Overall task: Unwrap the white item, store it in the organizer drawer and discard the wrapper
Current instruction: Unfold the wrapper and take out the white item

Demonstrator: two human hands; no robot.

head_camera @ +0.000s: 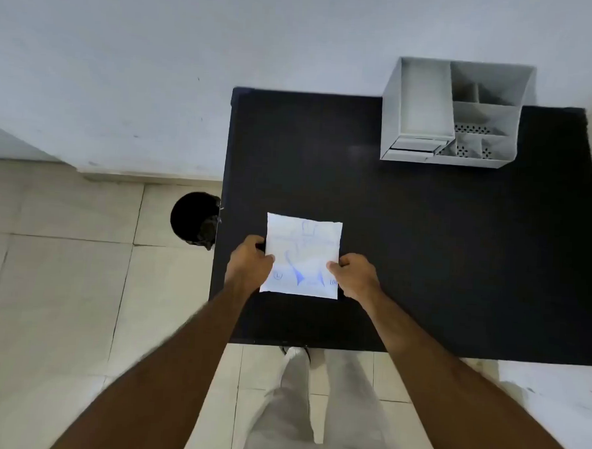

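A flat white packet with blue print [302, 252] lies on the black table [423, 248] near its front left. My left hand [248, 261] grips the packet's left edge with thumb on top. My right hand [353, 273] pinches its right edge the same way. The white item itself is hidden inside the wrapper. A grey desk organizer [454, 112] stands at the table's back right, with open compartments on top and a small drawer front [417, 145] low on its near left side, which looks shut.
A black waste bin [195, 219] stands on the tiled floor just left of the table's edge. A white wall runs behind the table. My legs in light trousers stand at the table's front edge.
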